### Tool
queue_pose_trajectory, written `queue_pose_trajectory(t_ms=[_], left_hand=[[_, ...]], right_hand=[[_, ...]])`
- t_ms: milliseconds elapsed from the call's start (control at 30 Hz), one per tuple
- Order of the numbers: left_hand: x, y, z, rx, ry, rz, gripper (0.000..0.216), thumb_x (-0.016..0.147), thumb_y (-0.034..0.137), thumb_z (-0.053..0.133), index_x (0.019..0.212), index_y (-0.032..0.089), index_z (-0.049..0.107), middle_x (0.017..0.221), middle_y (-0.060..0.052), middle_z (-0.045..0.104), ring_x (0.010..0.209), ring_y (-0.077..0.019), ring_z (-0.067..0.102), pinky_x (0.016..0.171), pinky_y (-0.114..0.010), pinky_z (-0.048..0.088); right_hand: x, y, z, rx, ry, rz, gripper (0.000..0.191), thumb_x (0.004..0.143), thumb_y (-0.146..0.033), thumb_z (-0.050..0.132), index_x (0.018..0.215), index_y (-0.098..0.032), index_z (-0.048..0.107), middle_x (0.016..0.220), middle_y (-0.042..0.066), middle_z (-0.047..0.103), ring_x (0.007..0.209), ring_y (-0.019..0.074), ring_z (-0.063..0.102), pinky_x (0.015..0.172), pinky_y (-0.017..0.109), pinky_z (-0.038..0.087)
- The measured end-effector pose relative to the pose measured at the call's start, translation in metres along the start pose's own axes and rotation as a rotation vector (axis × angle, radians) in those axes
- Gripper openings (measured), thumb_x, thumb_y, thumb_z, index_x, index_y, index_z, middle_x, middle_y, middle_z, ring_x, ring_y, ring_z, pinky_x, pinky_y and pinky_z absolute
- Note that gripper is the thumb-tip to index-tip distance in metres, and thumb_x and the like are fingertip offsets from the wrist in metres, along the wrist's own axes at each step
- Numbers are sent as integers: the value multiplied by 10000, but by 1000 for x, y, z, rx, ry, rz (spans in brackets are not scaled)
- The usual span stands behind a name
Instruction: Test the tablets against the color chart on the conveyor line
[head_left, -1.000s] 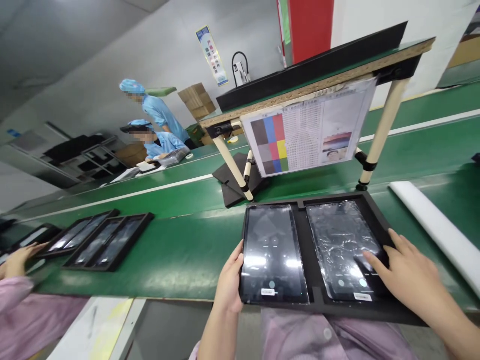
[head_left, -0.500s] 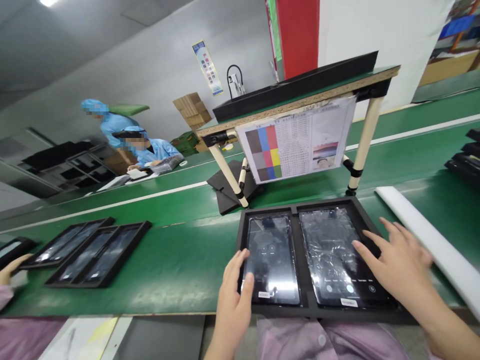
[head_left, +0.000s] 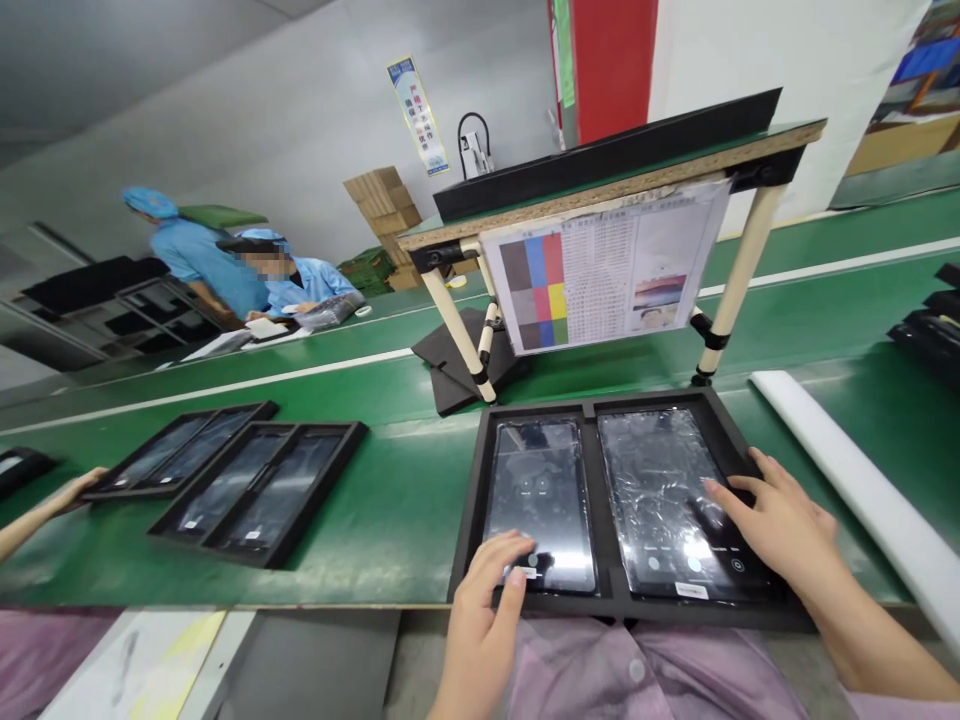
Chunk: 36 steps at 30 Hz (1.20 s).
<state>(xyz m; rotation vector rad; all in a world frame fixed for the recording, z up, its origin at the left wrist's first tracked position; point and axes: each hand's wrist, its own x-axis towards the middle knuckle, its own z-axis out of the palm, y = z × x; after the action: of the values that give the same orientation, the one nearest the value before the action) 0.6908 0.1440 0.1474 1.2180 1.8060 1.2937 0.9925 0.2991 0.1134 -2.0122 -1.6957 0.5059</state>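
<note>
A black tray [head_left: 606, 500] lies on the green belt just in front of me and holds two dark tablets side by side. My left hand [head_left: 484, 610] rests its spread fingertips on the near end of the left tablet [head_left: 538, 500]. My right hand [head_left: 780, 525] lies open on the right edge of the right tablet [head_left: 667, 500], which is covered in shiny film. Both screens are lit with small icons.
A colour test chart [head_left: 607, 265] hangs from a small raised shelf [head_left: 615, 165] beyond the tray. Two more black trays [head_left: 262, 485] with tablets lie to the left, where another person's hand [head_left: 67, 490] reaches in. A white foam roll [head_left: 862, 480] lies right. Two workers in blue stand far left.
My left hand has slid down from the left tablet's side onto its near end. My right hand shifted slightly toward the right tablet's edge. The trays at left moved rightward in view.
</note>
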Motion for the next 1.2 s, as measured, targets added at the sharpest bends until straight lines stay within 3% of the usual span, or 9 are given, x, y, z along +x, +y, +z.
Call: queue_pose_trajectory(t_ms=[100, 200, 300, 367, 567, 700, 867, 1000, 1200], left_hand=[[-4, -3, 5, -40, -38, -49, 382, 805, 587, 648, 948, 271, 810, 1121, -121, 743, 1160, -347, 618, 1060, -478, 444], [-6, -3, 7, -89, -52, -73, 376, 791, 586, 668, 921, 263, 812, 1089, -121, 749, 1119, -345, 635, 1022, -455, 472], [-5, 0, 9, -89, -96, -48, 365, 840, 561, 628, 935, 258, 807, 1046, -116, 754, 1056, -319, 658, 967, -419, 503], [-5, 3, 14, -78, -137, -19, 351, 880, 531, 590, 938, 257, 802, 1011, -111, 755, 1011, -295, 670, 931, -391, 514], [-3, 11, 40, -104, -287, 36, 287, 919, 414, 551, 912, 250, 787, 947, -94, 748, 941, -252, 675, 876, -347, 515], [4, 15, 59, -150, -291, -52, 322, 889, 428, 594, 1103, 245, 750, 1154, -118, 713, 1099, -276, 640, 991, -395, 478], [11, 40, 74, -500, -375, -60, 845, 817, 546, 693, 1518, 196, 375, 1525, -173, 448, 1354, -331, 483, 1090, -437, 430], [9, 59, 76, -360, -91, 132, 957, 743, 396, 815, 1541, 239, 310, 1588, -109, 365, 1462, -329, 323, 1194, -397, 286], [9, 54, 77, 71, 266, 275, 1123, 653, 427, 838, 1554, 188, 211, 1545, -190, 362, 1424, -388, 367, 1170, -527, 306]], right_hand=[[-2, -4, -11, 251, -45, 102, 511, 629, -687, 573, 779, -214, 698, 1495, 162, 460, 1377, 436, 406, 1131, 611, 328], [-13, -10, -23, 594, -79, 173, 587, 608, -706, 645, 918, -209, 683, 1470, 184, 488, 1295, 425, 510, 1047, 545, 465], [-23, -18, -34, 821, -331, 180, 857, 611, -761, 679, 1275, -234, 549, 1324, 199, 613, 1131, 398, 640, 849, 496, 593], [-27, -24, -37, 814, -464, 146, 1041, 616, -767, 690, 1456, -253, 354, 1346, 199, 600, 1160, 392, 628, 860, 511, 593], [-19, -39, -35, 602, -316, 145, 1265, 445, -723, 758, 1490, -141, 348, 1576, 199, 309, 1469, 416, 218, 1172, 545, 307], [-10, -40, -52, 720, -407, 100, 1237, 458, -684, 784, 1478, -117, 375, 1526, 189, 410, 1396, 403, 395, 1136, 494, 407], [-23, -50, -61, 900, -244, -104, 1083, 524, -701, 818, 1438, -234, 471, 1447, 139, 530, 1325, 387, 496, 1037, 464, 518], [-36, -67, -42, 1237, -259, -148, 1052, 577, -796, 747, 1439, -262, 468, 1387, 128, 590, 1281, 373, 545, 1023, 482, 518], [-19, -83, -28, 1377, -637, -62, 891, 641, -926, 545, 1128, -200, 716, 1145, 147, 720, 1290, 366, 537, 1079, 522, 447]])
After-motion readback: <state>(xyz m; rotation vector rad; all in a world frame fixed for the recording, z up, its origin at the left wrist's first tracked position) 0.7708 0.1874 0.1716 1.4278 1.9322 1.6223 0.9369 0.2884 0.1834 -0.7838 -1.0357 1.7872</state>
